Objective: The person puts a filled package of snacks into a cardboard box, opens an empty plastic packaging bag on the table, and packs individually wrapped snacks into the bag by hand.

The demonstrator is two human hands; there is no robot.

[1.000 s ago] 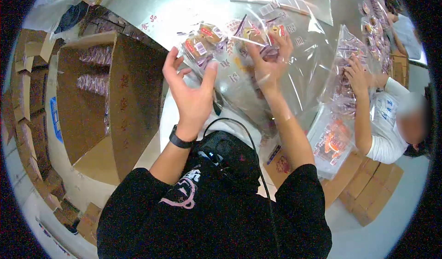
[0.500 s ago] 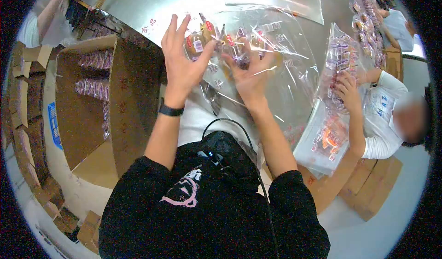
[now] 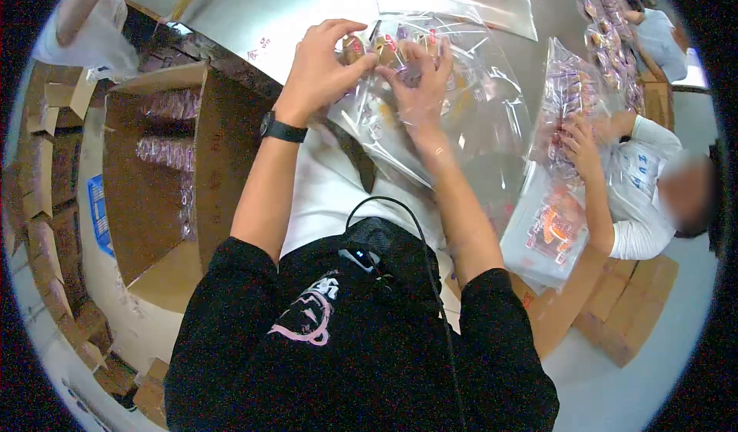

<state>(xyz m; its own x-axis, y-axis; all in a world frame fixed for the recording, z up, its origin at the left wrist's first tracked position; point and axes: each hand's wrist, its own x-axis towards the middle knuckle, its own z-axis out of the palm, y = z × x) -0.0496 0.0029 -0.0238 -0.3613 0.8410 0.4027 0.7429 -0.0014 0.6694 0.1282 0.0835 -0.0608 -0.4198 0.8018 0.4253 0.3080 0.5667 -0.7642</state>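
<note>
A short row of individually wrapped snack packs (image 3: pixel 390 46), with purple, yellow and red markings, sits at the mouth of a large clear plastic bag (image 3: pixel 488 117) on the metal table. My left hand (image 3: pixel 323 67) curls round the left end of the row, thumb on the near side and fingers on the far side. Close beside it, my right hand (image 3: pixel 421 94) grips the row from the near right with thumb and bent fingers. Shiny film lies around my right hand; whether it is inside the bag I cannot tell.
An open cardboard box (image 3: pixel 200 194) with rows of packs stands at left. At right a co-worker's hand (image 3: pixel 582 147) rests on a filled clear bag (image 3: pixel 565 94), above a stack of flat printed bags (image 3: pixel 546 232). A metal plate (image 3: pixel 461 1) lies at the back.
My left hand's spread fingers have closed in around the packs. Both hands and the row have shifted slightly away from me, and the packs sit closer together. The person at upper left has moved.
</note>
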